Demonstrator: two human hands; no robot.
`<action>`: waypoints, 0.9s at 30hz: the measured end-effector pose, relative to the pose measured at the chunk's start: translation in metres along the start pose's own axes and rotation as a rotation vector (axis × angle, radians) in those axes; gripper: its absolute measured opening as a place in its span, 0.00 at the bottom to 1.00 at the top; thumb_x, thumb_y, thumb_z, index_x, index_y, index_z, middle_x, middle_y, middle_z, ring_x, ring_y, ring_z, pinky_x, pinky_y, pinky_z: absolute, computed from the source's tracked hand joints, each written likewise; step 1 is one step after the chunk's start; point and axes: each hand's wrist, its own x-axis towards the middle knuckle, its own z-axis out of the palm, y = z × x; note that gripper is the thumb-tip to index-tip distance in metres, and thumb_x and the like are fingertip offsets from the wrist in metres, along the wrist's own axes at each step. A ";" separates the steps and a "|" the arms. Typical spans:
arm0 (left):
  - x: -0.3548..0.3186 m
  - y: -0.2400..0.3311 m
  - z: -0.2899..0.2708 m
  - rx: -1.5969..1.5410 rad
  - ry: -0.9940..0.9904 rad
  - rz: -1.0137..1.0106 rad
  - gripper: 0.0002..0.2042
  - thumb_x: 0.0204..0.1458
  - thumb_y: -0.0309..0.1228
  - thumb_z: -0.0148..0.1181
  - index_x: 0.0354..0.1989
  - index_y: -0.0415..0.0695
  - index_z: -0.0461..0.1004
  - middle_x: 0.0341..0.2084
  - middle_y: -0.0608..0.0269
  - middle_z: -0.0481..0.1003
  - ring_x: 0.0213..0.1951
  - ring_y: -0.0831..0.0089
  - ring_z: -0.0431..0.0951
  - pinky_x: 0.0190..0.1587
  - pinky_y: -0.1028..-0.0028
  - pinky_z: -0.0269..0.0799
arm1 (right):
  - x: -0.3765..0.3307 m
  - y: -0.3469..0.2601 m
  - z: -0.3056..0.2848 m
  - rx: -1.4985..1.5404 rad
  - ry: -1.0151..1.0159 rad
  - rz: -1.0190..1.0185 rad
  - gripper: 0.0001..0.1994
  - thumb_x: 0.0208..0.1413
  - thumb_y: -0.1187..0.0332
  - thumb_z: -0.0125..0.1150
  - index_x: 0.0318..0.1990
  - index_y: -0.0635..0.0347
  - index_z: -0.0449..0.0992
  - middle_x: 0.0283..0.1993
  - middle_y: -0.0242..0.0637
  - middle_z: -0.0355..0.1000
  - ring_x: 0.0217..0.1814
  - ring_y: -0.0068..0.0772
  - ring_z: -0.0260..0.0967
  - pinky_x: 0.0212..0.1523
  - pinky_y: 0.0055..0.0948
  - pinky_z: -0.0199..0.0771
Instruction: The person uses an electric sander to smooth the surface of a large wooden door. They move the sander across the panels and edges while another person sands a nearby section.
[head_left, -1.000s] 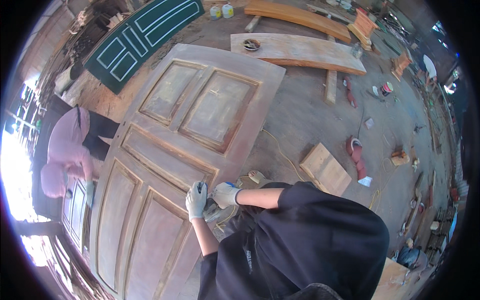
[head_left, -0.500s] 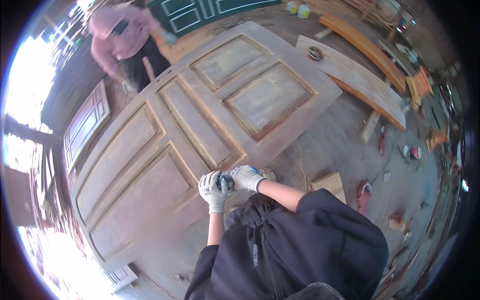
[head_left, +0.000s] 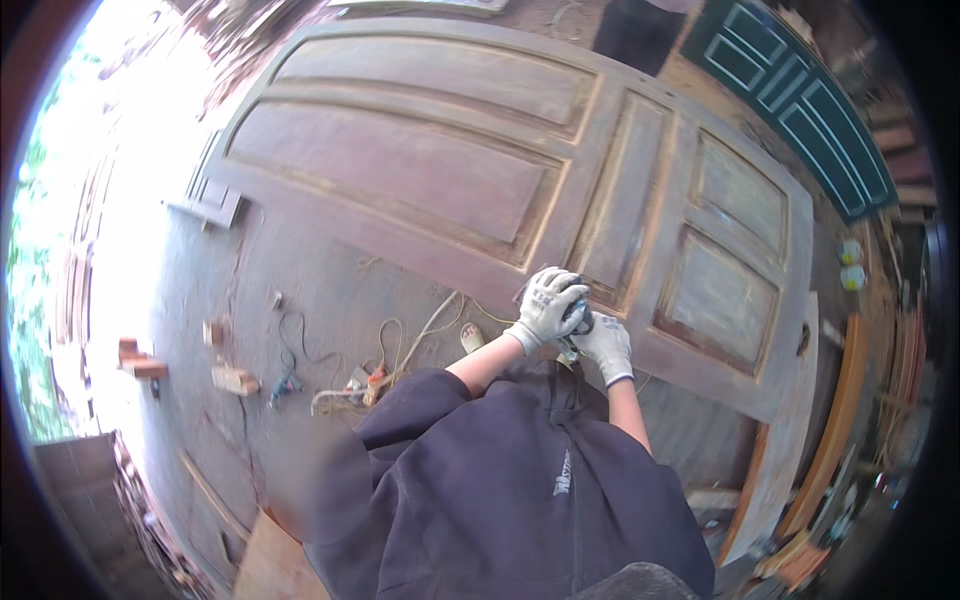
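Observation:
A large panelled wooden door, brownish with a dusty grey bloom, lies flat in front of me. At its near edge, by the lower end of the narrow middle panel, both my white-gloved hands are closed round a dark handheld sander. My left hand wraps over its top, and my right hand grips it from the right and nearer side. The gloves cover most of the tool. Its underside is hidden, so I cannot tell whether it touches the wood.
Cords and an orange power tool lie on the floor to the left, with wood blocks beyond. Boards lean at the right. A green door stands at the far right. Dark trousers of another person show behind my door.
My view has swung left, so the door's left half and the floor beside it now show. Both hands stay on the sander, near the narrow panel's end. The other person's upper body has left view.

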 end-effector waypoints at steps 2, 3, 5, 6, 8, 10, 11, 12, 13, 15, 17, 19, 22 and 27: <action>-0.014 0.003 0.000 0.034 0.035 -0.110 0.20 0.47 0.40 0.62 0.50 0.52 0.79 0.53 0.55 0.74 0.59 0.51 0.70 0.64 0.50 0.62 | 0.002 0.002 0.005 0.001 0.000 -0.030 0.24 0.44 0.44 0.68 0.43 0.49 0.84 0.42 0.45 0.82 0.47 0.48 0.80 0.48 0.45 0.79; -0.019 0.003 -0.003 0.034 0.024 -0.124 0.21 0.48 0.40 0.62 0.52 0.53 0.79 0.54 0.55 0.74 0.59 0.50 0.70 0.64 0.50 0.62 | -0.003 -0.005 -0.004 0.024 -0.033 -0.038 0.26 0.44 0.42 0.68 0.44 0.50 0.84 0.43 0.45 0.82 0.48 0.48 0.79 0.48 0.45 0.78; -0.026 0.005 -0.008 0.033 -0.003 -0.146 0.23 0.48 0.40 0.62 0.55 0.53 0.77 0.56 0.54 0.72 0.61 0.48 0.69 0.65 0.50 0.61 | 0.005 -0.001 -0.001 0.072 -0.137 -0.089 0.26 0.44 0.42 0.68 0.45 0.50 0.84 0.44 0.45 0.81 0.49 0.49 0.79 0.48 0.45 0.78; -0.028 0.004 -0.008 0.005 -0.014 -0.157 0.23 0.49 0.41 0.62 0.55 0.53 0.77 0.56 0.53 0.72 0.61 0.48 0.68 0.65 0.50 0.61 | 0.009 0.004 -0.003 0.094 -0.184 -0.110 0.26 0.44 0.42 0.68 0.45 0.50 0.84 0.44 0.46 0.81 0.49 0.49 0.79 0.48 0.45 0.77; -0.028 0.001 -0.008 -0.056 -0.034 -0.171 0.24 0.49 0.41 0.61 0.57 0.52 0.75 0.58 0.51 0.70 0.62 0.46 0.67 0.66 0.50 0.60 | 0.014 0.015 -0.005 0.226 -0.220 -0.176 0.24 0.44 0.49 0.72 0.45 0.55 0.84 0.43 0.44 0.82 0.47 0.43 0.80 0.47 0.41 0.77; -0.028 0.002 -0.007 -0.032 -0.049 -0.166 0.26 0.49 0.41 0.61 0.59 0.53 0.75 0.59 0.53 0.71 0.61 0.48 0.68 0.67 0.51 0.60 | 0.021 0.022 -0.004 0.351 -0.285 -0.184 0.23 0.43 0.53 0.74 0.44 0.58 0.84 0.41 0.42 0.83 0.44 0.38 0.81 0.46 0.38 0.77; -0.031 0.000 -0.007 -0.029 -0.042 -0.162 0.26 0.48 0.41 0.61 0.59 0.53 0.74 0.59 0.52 0.71 0.61 0.49 0.68 0.67 0.51 0.60 | 0.017 0.015 -0.009 0.404 -0.295 -0.176 0.22 0.43 0.57 0.76 0.43 0.62 0.83 0.39 0.39 0.83 0.41 0.31 0.80 0.44 0.35 0.77; -0.033 -0.001 -0.007 -0.026 -0.034 -0.158 0.26 0.48 0.41 0.62 0.59 0.53 0.74 0.59 0.52 0.71 0.61 0.49 0.68 0.67 0.51 0.60 | 0.018 0.015 -0.008 0.393 -0.305 -0.191 0.22 0.43 0.56 0.76 0.43 0.62 0.83 0.39 0.39 0.83 0.40 0.31 0.79 0.44 0.35 0.77; -0.036 -0.003 -0.006 -0.018 -0.032 -0.168 0.26 0.48 0.40 0.61 0.59 0.52 0.74 0.59 0.52 0.70 0.61 0.50 0.69 0.68 0.51 0.59 | 0.019 0.016 -0.005 0.382 -0.314 -0.206 0.22 0.44 0.56 0.76 0.43 0.63 0.84 0.39 0.38 0.83 0.40 0.30 0.79 0.44 0.34 0.76; -0.034 0.000 -0.009 -0.046 -0.064 -0.179 0.26 0.48 0.40 0.61 0.59 0.52 0.74 0.59 0.53 0.70 0.61 0.50 0.69 0.67 0.52 0.60 | 0.022 0.023 0.002 0.433 -0.312 -0.221 0.21 0.44 0.58 0.75 0.43 0.63 0.84 0.37 0.38 0.82 0.38 0.30 0.79 0.43 0.34 0.76; -0.033 0.004 -0.016 -0.083 -0.122 -0.199 0.26 0.48 0.39 0.60 0.60 0.53 0.73 0.60 0.54 0.69 0.60 0.51 0.69 0.65 0.52 0.63 | 0.024 0.029 0.006 0.405 -0.314 -0.231 0.20 0.45 0.62 0.73 0.45 0.64 0.82 0.38 0.37 0.82 0.38 0.28 0.78 0.41 0.33 0.76; -0.036 0.004 -0.015 -0.044 -0.114 -0.205 0.27 0.49 0.39 0.60 0.61 0.54 0.72 0.61 0.55 0.68 0.60 0.51 0.70 0.62 0.53 0.65 | 0.025 0.026 0.010 0.450 -0.318 -0.230 0.18 0.46 0.65 0.72 0.44 0.64 0.82 0.36 0.36 0.81 0.34 0.25 0.76 0.36 0.32 0.76; -0.035 0.009 -0.016 -0.057 -0.102 -0.209 0.27 0.49 0.38 0.60 0.61 0.54 0.72 0.61 0.55 0.68 0.60 0.51 0.69 0.62 0.53 0.66 | 0.029 0.032 0.012 0.485 -0.370 -0.186 0.17 0.46 0.66 0.73 0.43 0.65 0.82 0.34 0.35 0.81 0.32 0.24 0.75 0.34 0.31 0.75; -0.035 0.010 -0.015 -0.067 -0.095 -0.213 0.26 0.49 0.37 0.60 0.61 0.53 0.73 0.61 0.55 0.68 0.60 0.50 0.69 0.62 0.53 0.66 | 0.032 0.034 0.016 0.541 -0.352 -0.249 0.15 0.47 0.67 0.73 0.41 0.66 0.83 0.33 0.33 0.80 0.32 0.21 0.73 0.33 0.29 0.74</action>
